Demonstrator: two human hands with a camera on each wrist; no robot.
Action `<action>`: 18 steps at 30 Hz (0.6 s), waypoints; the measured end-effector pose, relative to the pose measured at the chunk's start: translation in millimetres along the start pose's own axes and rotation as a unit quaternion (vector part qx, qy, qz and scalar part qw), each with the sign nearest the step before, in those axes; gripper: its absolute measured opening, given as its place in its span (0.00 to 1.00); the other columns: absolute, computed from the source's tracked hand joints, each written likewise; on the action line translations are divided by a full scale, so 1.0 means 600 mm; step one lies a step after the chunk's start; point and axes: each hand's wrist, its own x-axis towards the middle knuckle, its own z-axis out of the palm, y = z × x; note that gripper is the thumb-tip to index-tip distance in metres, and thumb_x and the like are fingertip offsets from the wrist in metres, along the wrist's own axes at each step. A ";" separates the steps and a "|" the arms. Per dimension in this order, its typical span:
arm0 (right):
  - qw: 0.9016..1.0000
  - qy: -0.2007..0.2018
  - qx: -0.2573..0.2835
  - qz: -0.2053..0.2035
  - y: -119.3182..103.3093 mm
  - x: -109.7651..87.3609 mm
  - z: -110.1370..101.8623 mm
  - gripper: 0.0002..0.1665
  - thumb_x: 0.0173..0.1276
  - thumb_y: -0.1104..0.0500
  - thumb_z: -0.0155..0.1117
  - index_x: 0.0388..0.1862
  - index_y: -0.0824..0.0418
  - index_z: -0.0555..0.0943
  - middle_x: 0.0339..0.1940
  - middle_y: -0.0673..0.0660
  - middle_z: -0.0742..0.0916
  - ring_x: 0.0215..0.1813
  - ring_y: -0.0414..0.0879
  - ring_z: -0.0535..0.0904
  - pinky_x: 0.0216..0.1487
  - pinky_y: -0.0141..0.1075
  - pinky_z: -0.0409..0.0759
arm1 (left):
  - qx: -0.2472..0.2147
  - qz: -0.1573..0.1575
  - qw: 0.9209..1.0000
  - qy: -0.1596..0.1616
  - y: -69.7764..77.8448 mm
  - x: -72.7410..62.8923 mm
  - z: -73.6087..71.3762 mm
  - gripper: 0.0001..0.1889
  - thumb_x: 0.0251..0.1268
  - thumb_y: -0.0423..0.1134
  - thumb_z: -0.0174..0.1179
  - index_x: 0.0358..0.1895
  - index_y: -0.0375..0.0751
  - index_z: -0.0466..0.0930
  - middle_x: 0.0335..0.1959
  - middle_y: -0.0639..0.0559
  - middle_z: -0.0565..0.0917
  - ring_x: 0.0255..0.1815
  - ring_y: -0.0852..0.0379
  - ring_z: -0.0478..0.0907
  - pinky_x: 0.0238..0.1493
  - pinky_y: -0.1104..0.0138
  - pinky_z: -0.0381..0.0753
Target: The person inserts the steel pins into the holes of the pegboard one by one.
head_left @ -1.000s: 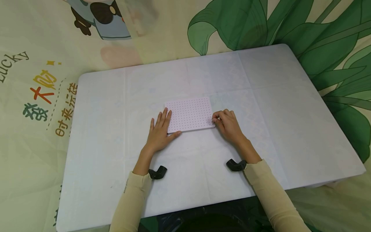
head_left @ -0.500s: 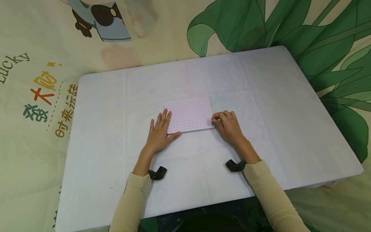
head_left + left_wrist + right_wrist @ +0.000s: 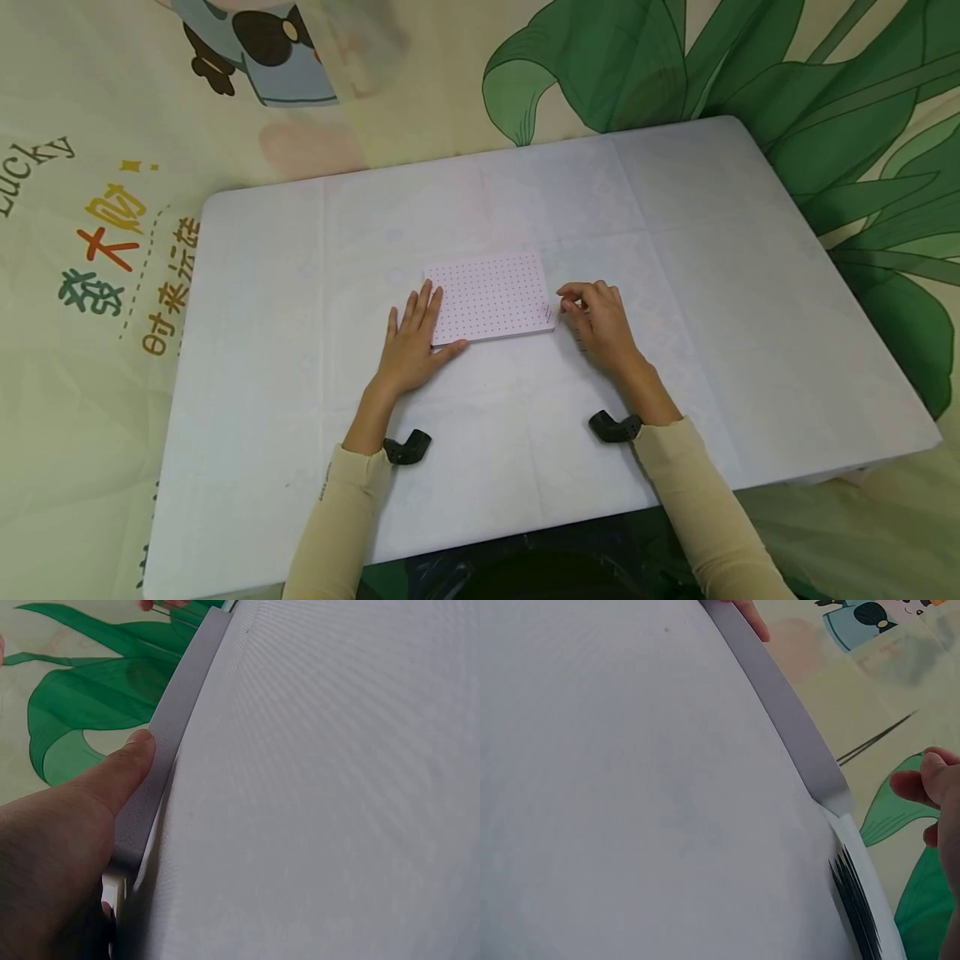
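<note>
A pale pegboard (image 3: 487,296) with rows of small holes lies flat at the table's middle. My left hand (image 3: 408,346) rests on its left end with straight fingers; the thumb (image 3: 135,761) lies along its near edge in the left wrist view. Several thin dark needles (image 3: 548,312) stand upright in holes at the near right corner; the right wrist view shows these needles (image 3: 874,740) above the board's edge. Just right of that corner is my right hand (image 3: 600,325), fingers loosely bent, nothing visible in them. A bundle of pointed dark needles (image 3: 855,904) lies partly under it.
A white cloth covers the table (image 3: 255,333). Behind and beside it hangs a printed backdrop (image 3: 600,67) with big green leaves. Each wrist carries a black camera mount (image 3: 408,447). The table's near edge runs just in front of the person.
My right hand has drawn back to the right from the pegboard's near corner, leaving thin needles visible standing there. My left hand has stayed in place on the board.
</note>
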 end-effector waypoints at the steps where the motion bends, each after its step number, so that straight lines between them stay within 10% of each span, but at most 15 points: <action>1: 1.000 0.004 0.003 0.005 0.001 -0.001 -0.005 0.10 0.63 0.68 0.60 0.44 0.65 0.77 0.32 0.55 0.84 0.32 0.47 0.67 0.38 0.40 0.59 | 0.000 0.000 1.000 0.000 0.000 0.000 0.000 0.48 0.60 0.66 0.48 0.74 0.48 0.34 0.75 0.52 0.34 0.73 0.50 0.31 0.67 0.49 0.27; 18: 0.999 -0.047 0.000 0.025 0.043 -0.084 -0.087 0.11 0.45 0.67 0.75 0.29 0.58 0.85 0.25 0.49 0.84 0.30 0.41 0.67 0.35 0.36 0.55 | -0.003 -0.002 1.000 -0.004 0.004 0.001 -0.001 0.48 0.60 0.66 0.49 0.74 0.49 0.34 0.74 0.52 0.34 0.73 0.48 0.31 0.67 0.48 0.28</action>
